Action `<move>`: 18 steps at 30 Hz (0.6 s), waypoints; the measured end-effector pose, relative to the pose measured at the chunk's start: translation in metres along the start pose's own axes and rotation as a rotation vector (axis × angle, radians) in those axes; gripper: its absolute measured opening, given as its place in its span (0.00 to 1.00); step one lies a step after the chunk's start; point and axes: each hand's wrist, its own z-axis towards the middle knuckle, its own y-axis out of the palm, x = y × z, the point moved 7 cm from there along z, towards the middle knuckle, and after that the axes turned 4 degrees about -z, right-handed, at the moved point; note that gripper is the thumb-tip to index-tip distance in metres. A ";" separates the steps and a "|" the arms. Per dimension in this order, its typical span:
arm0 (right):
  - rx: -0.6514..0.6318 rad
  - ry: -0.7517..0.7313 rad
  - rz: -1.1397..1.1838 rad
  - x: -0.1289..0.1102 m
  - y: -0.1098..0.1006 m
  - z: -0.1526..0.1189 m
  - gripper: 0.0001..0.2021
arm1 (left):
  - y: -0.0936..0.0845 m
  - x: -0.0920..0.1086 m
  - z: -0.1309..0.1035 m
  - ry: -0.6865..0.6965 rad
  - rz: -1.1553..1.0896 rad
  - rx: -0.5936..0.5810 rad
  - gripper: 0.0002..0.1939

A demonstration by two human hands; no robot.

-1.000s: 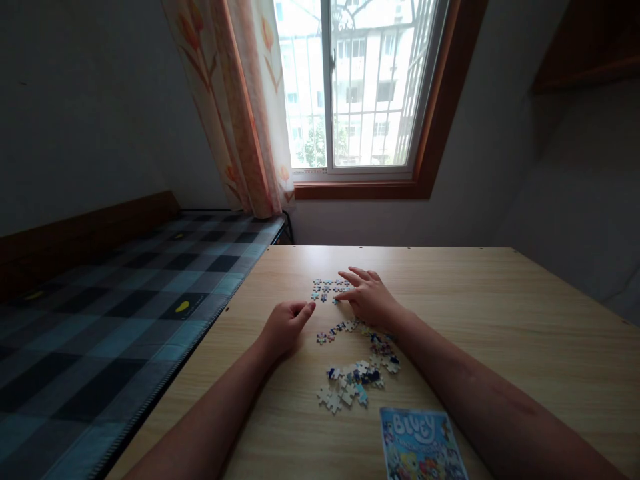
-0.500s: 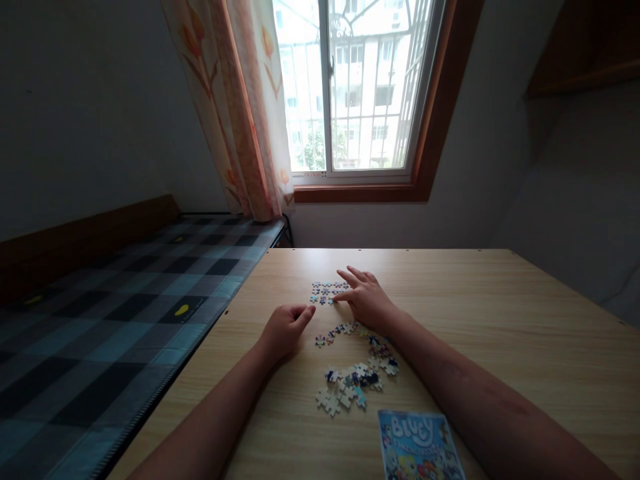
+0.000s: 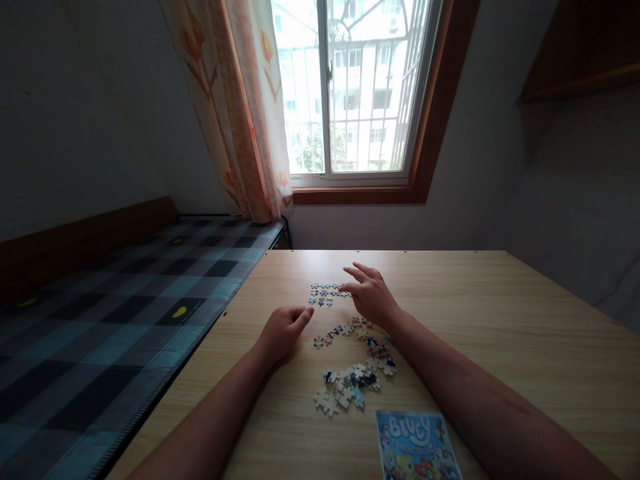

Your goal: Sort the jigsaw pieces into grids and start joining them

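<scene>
Small puzzle pieces (image 3: 323, 293) lie in short rows toward the far side of the wooden table (image 3: 500, 320). My right hand (image 3: 369, 291) hovers at the right end of these rows, fingers spread and holding nothing. Left of centre, my left hand (image 3: 287, 329) rests on the table with its fingers curled in and the thumb pointing toward the rows; whatever it holds, if anything, is hidden. Loose pieces (image 3: 377, 353) curve from between the hands down to a pile (image 3: 340, 390) nearer me, some of them pale side up.
A blue picture card reading "Bluey" (image 3: 417, 443) lies at the table's near edge, beside my right forearm. A bed with a checked cover (image 3: 200, 267) stands along the left side. Beyond the table are a curtain (image 3: 240, 133) and a barred window (image 3: 367, 100).
My right hand has lifted slightly and moved right, away from the lower row, uncovering more of the pieces. My left hand stays in place. The view has shifted a little.
</scene>
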 end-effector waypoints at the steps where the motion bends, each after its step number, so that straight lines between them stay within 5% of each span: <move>1: -0.001 -0.010 0.004 -0.001 0.001 0.000 0.18 | 0.000 0.000 0.000 0.000 0.001 0.000 0.25; 7: -0.077 -0.086 0.111 -0.001 -0.003 0.004 0.15 | 0.002 0.002 -0.001 0.009 0.052 -0.031 0.25; 18: -0.574 -0.098 0.247 -0.023 -0.022 -0.002 0.10 | 0.005 0.017 -0.008 0.030 0.214 -0.207 0.11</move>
